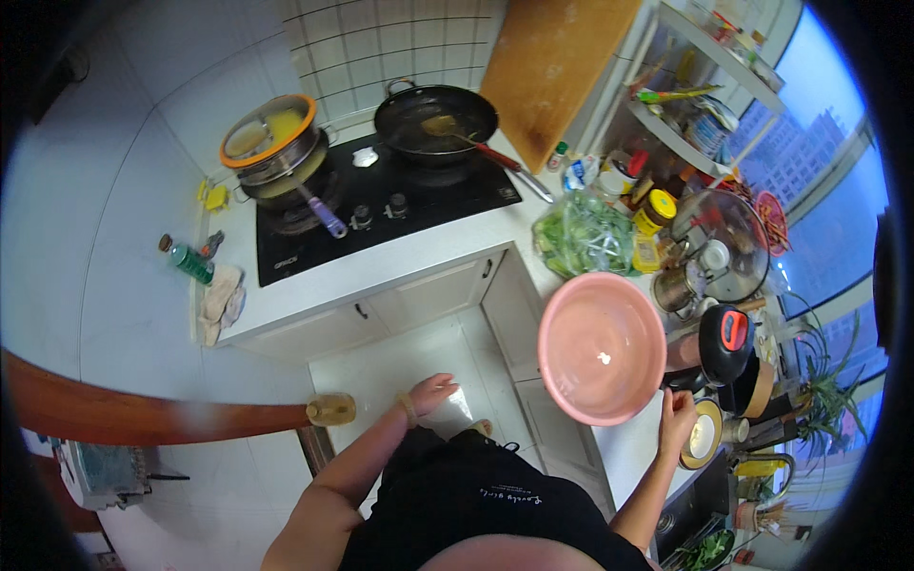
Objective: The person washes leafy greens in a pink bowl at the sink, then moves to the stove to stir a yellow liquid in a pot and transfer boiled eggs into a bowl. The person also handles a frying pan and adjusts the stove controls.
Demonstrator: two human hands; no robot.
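Observation:
My left hand point(433, 394) hangs over the floor in front of the lower cabinets, fingers loosely extended, holding nothing. On the other side, my right hand point(677, 416) is at the counter beside the lower right rim of a pink plastic basin point(600, 335); whether it touches the rim or anything else is unclear. Close to that hand, a small white bowl point(702, 437) sits on a yellow-rimmed plate point(689, 460). Behind the basin lies a clear plastic bag of green vegetables point(582, 232).
A black gas cooktop point(435, 207) bears a wok point(400, 121) with a spatula, and a lidded pot point(268, 168). Jars, a glass lid point(735, 264) and a black-and-red appliance point(725, 342) crowd the right counter. A sink point(675, 521) lies at lower right.

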